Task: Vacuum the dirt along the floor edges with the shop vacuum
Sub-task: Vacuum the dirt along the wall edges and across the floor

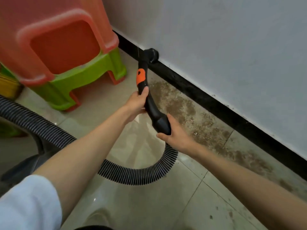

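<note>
Ahead, brush nozzle (151, 54) beyond both hands' grip

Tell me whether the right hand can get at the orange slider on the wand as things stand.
Probably yes. The orange slider sits bare, but the right hand grips the wand's hose end, with the left hand between.
</note>
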`<state>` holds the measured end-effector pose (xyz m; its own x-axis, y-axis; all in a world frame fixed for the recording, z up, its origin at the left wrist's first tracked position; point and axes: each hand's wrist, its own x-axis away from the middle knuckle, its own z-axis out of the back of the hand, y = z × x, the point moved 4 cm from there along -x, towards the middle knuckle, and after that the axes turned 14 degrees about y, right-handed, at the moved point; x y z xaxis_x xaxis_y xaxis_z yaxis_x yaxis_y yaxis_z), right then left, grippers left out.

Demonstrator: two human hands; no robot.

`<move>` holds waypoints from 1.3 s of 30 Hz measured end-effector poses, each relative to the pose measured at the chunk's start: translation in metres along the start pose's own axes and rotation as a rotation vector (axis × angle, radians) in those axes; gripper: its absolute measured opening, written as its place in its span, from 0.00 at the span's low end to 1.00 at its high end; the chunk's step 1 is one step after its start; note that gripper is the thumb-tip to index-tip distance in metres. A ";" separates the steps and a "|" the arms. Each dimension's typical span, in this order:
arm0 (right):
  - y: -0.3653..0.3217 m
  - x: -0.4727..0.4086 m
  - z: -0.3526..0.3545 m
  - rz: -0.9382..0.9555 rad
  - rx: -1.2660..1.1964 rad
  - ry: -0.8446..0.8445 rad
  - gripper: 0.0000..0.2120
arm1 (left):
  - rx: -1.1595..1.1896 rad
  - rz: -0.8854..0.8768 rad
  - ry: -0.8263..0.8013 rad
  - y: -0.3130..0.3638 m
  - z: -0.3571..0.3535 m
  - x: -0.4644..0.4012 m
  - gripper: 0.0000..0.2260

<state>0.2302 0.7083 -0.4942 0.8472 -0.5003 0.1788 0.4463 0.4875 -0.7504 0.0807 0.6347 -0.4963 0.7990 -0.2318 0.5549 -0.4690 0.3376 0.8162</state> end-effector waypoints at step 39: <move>0.043 -0.051 -0.021 -0.096 0.176 0.103 0.15 | 0.067 0.171 0.004 -0.034 -0.060 -0.063 0.16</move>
<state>0.2003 0.7399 -0.5488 0.7688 -0.6161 0.1715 0.5743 0.5471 -0.6090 0.0693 0.6923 -0.5687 0.7069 -0.1722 0.6860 -0.6221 0.3102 0.7189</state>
